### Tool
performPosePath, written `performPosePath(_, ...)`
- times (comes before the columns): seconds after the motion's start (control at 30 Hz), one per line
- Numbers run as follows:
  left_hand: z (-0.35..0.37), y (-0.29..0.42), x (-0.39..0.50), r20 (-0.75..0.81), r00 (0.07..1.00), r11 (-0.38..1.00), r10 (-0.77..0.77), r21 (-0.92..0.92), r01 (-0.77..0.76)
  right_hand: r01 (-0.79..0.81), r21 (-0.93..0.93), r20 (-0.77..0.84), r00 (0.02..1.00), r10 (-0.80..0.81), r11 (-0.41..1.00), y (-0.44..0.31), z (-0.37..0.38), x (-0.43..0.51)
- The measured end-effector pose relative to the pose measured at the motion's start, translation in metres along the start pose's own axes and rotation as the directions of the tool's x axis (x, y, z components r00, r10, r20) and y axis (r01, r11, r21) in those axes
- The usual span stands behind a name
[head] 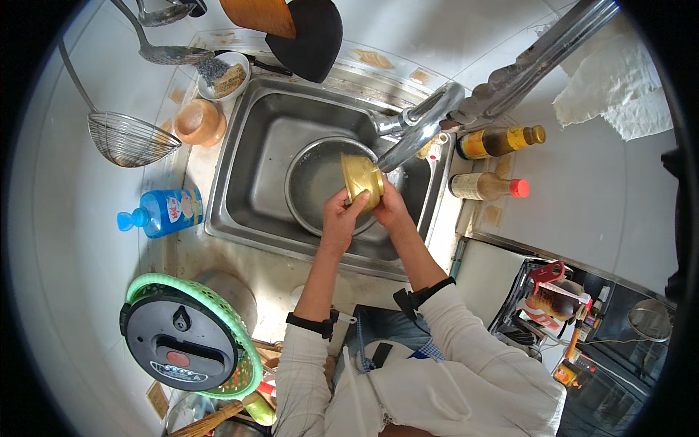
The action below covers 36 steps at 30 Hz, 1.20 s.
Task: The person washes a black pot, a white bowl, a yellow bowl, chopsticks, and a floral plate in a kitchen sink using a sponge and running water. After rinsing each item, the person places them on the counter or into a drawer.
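Both my hands grip a gold-coloured bowl [361, 177], tilted on its side beneath the chrome faucet spout [407, 146]. My left hand [343, 217] holds the near left side, its thumb laid along the outer wall. On the bowl's right, my right hand [391, 205] has its fingers wrapped partly out of sight. Below them a round metal basin [306, 158] rests in the stainless steel sink [254, 158], with what looks like water in it. The bowl's inside is turned away from view.
Left of the sink stand a blue pump bottle [173, 212], an orange-brown pot [199, 123] and a white dish [246, 63] with scrubbers. Two sauce bottles [486, 143] [480, 187] stand to the right. A green basket [254, 366] holds a dark cooker lid [180, 328]. A wire skimmer [128, 139] hangs left.
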<state>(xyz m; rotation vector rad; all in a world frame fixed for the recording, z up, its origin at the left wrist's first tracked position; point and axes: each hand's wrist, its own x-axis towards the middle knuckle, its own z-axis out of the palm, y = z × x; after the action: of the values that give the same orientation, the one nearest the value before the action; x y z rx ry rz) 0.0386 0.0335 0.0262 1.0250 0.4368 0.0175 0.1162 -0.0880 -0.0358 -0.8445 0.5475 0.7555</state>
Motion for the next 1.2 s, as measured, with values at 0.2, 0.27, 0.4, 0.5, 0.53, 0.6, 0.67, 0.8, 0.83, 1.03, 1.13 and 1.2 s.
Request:
performPosePath(0.2, 0.017, -0.01, 0.004, 0.013, 0.946, 0.799, 0.325, 0.532, -0.282, 0.141, 0.209, 0.05, 0.987, -0.154, 0.968, 0.022, 0.0, -0.028)
performPosePath(0.27, 0.025, -0.018, 0.003, 0.164, 0.928, 0.586, 0.333, 0.735, -0.34, 0.245, 0.225, 0.229, 0.927, -0.295, 0.943, 0.022, 0.005, -0.041)
performPosePath(0.4, 0.021, -0.03, 0.004, 0.324, 0.883, 0.339, 0.34, 0.834, -0.436, 0.275, -0.09, 0.196, 0.947, -0.254, 0.957, 0.002, 0.01, -0.047)
performPosePath(0.5, -0.001, -0.029, 0.011, 0.559, 0.698, 0.094, 0.447, 0.747, -0.658, 0.223, -0.2, -0.052, 0.97, -0.238, 0.954, -0.022, 0.011, -0.04)
performPosePath(0.53, -0.007, -0.029, 0.013, 0.583, 0.639, -0.026, 0.503, 0.749, -0.662, 0.356, -0.32, 0.006, 0.927, -0.374, 0.878, -0.028, 0.011, -0.038)
performPosePath(0.6, -0.012, -0.029, 0.013, 0.59, 0.665, -0.141, 0.459, 0.787, -0.601, 0.372, -0.513, 0.146, 0.926, -0.348, 0.774, -0.035, 0.014, -0.037)
performPosePath(0.67, -0.008, -0.032, 0.01, 0.506, 0.742, -0.074, 0.44, 0.844, -0.531, 0.426, -0.311, 0.139, 0.905, -0.403, 0.849, -0.036, 0.018, -0.04)
performPosePath(0.8, 0.003, -0.036, 0.005, 0.542, 0.657, 0.009, 0.524, 0.768, -0.641, 0.295, -0.29, 0.032, 0.954, -0.299, 0.91, -0.032, 0.02, -0.046)
performPosePath(0.83, 0.003, -0.035, 0.005, 0.531, 0.639, -0.013, 0.556, 0.775, -0.632, 0.362, -0.362, 0.113, 0.932, -0.345, 0.859, -0.031, 0.02, -0.047)
performPosePath(1.03, 0.004, -0.024, -0.002, 0.453, 0.868, 0.154, 0.203, 0.861, -0.485, 0.31, -0.285, 0.183, 0.947, -0.266, 0.907, -0.032, 0.018, -0.044)
performPosePath(1.13, 0.0, -0.021, -0.001, 0.485, 0.692, 0.001, 0.535, 0.819, -0.574, 0.419, -0.397, 0.147, 0.907, -0.394, 0.817, -0.032, 0.02, -0.041)
performPosePath(1.2, -0.001, -0.02, -0.002, 0.488, 0.705, -0.046, 0.515, 0.837, -0.546, 0.437, -0.452, 0.148, 0.897, -0.418, 0.778, -0.033, 0.023, -0.043)
